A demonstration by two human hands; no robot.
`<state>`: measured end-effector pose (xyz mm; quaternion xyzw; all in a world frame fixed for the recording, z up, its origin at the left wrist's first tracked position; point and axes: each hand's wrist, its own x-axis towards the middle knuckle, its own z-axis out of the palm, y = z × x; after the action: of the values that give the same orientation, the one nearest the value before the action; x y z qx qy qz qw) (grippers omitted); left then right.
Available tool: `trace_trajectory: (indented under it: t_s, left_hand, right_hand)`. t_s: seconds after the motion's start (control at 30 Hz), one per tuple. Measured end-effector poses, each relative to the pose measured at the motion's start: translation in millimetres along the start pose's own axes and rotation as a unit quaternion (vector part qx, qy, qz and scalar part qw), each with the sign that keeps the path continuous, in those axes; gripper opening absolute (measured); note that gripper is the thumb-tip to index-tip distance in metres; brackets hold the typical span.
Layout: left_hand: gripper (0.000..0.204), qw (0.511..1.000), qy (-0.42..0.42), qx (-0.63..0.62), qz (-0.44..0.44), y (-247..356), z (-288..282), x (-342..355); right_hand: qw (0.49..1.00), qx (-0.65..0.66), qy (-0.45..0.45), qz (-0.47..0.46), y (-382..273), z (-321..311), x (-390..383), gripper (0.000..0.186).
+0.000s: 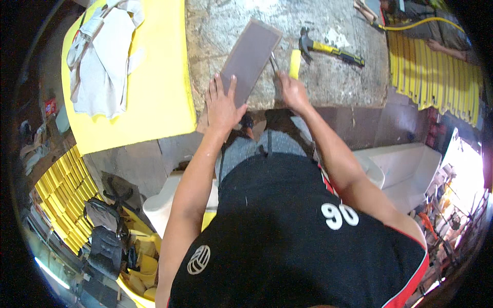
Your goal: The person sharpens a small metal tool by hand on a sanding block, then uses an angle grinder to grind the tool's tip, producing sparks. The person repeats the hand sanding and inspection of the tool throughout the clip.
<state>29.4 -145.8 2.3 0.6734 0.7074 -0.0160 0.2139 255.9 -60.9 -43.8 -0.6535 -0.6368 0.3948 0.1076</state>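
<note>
Your left hand (222, 105) lies flat on the near end of a long brownish-grey rectangular sheet (250, 54), its fingers (218, 84) spread apart and pressing the sheet down onto the rough stone tabletop (339, 82). The sheet runs away from you at a slant, with its far end tilted to your right.

Just to the right of it, your right hand (291, 92) is curled shut around a thin metal tool (274, 62), whose tip meets the right long edge of the sheet. What kind of tool it is cannot be told from here.

A small yellow block (295, 63) stands on the tabletop just beyond your right hand, close beside the tool. A little further to the right lies a hammer (328, 49) with a dark head and a yellow and black handle, apart from the block.

Left of the tabletop a broad yellow sheet (159, 92) stretches out, with a crumpled white cloth (100, 61) resting on its far part. On the far right, rows of yellow strips (431, 72) lie side by side.
</note>
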Motion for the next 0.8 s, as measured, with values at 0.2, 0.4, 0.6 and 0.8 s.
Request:
trace_trajectory:
  t_s: [0.2, 0.4, 0.6, 0.8]
  left_hand:
    - [0.094, 0.999, 0.027, -0.015, 0.017, -2.6, 6.3, 1.5]
    - [0.095, 1.0, 0.006, -0.005, 0.013, -3.8, 8.6, -2.6]
    - [0.094, 1.0, 0.014, -0.001, 0.015, -6.4, 5.5, 10.4]
    - [0.094, 1.0, -0.004, 0.01, 0.007, -6.9, -0.9, 13.7]
  right_hand:
    - [0.999, -0.014, -0.006, 0.05, -30.4, -12.9, 33.2, 0.068]
    - [0.991, 0.005, -0.059, 0.118, -12.5, -13.1, 52.9, 0.072]
    - [0.999, -0.015, 0.011, 0.046, -14.2, 0.1, 58.8, 0.069]
    - [0.999, -0.033, 0.015, -0.026, -12.6, 6.0, 27.3, 0.073]
